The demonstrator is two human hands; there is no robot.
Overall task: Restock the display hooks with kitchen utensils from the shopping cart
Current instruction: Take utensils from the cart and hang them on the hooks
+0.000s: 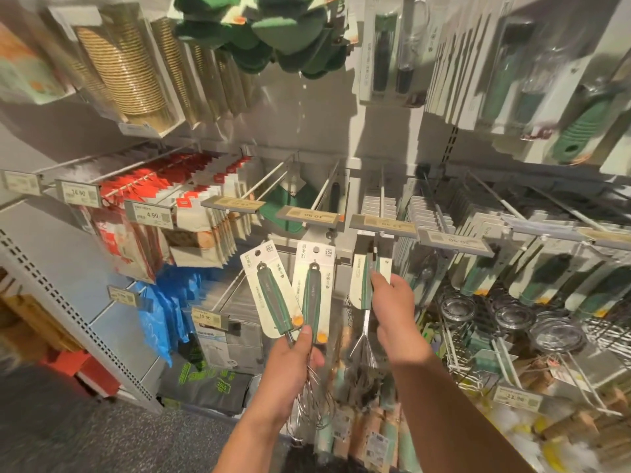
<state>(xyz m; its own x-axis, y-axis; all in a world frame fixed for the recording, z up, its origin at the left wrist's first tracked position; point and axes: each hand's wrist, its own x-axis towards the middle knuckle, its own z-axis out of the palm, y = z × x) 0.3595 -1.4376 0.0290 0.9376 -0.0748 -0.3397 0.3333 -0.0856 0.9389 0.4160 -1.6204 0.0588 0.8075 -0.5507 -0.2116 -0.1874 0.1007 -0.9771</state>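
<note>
The white shop display wall (317,131) with metal hooks stands close in front, above a grey speckled floor (102,435). The left hand (290,367) holds two carded wire whisks with green handles (293,291) near the wires. The right hand (396,308) pinches a third carded whisk (363,281) hanging under the grey price-tag hook (382,225). They seem light and stiff; the card is best held at its edges.

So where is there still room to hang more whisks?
Two white hooks behind the 10.90 price tag look nearly bare, with only a green item far back. The red packets left and white cards right are crowded. Both hands hold whisks.
</note>
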